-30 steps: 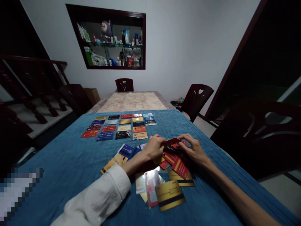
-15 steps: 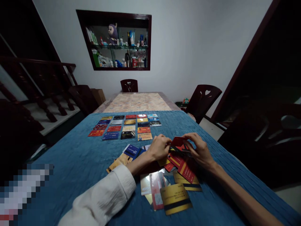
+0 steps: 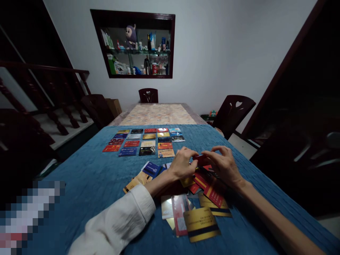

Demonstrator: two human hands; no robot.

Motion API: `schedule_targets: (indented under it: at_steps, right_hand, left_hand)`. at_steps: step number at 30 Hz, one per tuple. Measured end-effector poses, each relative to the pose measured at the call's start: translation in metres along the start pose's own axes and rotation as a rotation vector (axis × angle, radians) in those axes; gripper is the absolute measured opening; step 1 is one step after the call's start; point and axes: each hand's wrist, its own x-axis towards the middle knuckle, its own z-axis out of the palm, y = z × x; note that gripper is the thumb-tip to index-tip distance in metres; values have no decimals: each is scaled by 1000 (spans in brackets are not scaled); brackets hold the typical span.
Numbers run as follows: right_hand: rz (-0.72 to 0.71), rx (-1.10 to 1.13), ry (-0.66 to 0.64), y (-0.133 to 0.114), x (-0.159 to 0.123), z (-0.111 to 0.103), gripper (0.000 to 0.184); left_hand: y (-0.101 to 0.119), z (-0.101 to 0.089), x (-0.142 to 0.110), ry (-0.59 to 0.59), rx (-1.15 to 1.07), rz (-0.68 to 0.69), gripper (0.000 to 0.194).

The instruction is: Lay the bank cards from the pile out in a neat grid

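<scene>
A dark red card (image 3: 201, 160) is pinched between my left hand (image 3: 183, 163) and my right hand (image 3: 223, 165), both closed on its edges. They hold it just above a loose pile of cards. Under and beside my right hand lie red cards with yellow stripes (image 3: 214, 194). Nearer to me are a gold card (image 3: 202, 224) with a black stripe and a pinkish-red card (image 3: 180, 214). Left of my left wrist, a blue card (image 3: 151, 169) overlaps a tan card (image 3: 135, 182). My left forearm hides part of the pile.
Beyond my hands, several cards (image 3: 147, 144) lie face up in rows on the blue tablecloth (image 3: 87, 184). Dark wooden chairs (image 3: 233, 114) stand around the table's far part. A wall niche (image 3: 140, 46) holds bottles and a plush toy. A stair railing (image 3: 53, 69) runs along the left.
The red card has tilted flatter and sits lower between my fingers. My left fingers have shifted over its left edge. The whole view has moved slightly.
</scene>
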Motion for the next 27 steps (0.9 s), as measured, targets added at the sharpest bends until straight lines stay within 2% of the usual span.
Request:
schedule_targets:
  at_steps: [4,12,19,24,27]
  right_hand:
    - [-41,40,-21,-1,3,2,20]
    - [-96,26,-62,-6,8,10,18]
    - [-42,-87,-128,-12,0,18,21]
    - [-8,-153,-146,-17,-3,20,32]
    - [23,-170,-149,-21,-2,20,32]
  left_hand:
    - [1,0,0,-17,46,-11,15]
    - [-5,0,-2,-53,104,-18,15]
    - [-10,-4,-1,-17,102,-93,16]
    - [-8,-15,0,-9,157,-164,15]
    - [-8,-22,-2,-19,183,-189,13]
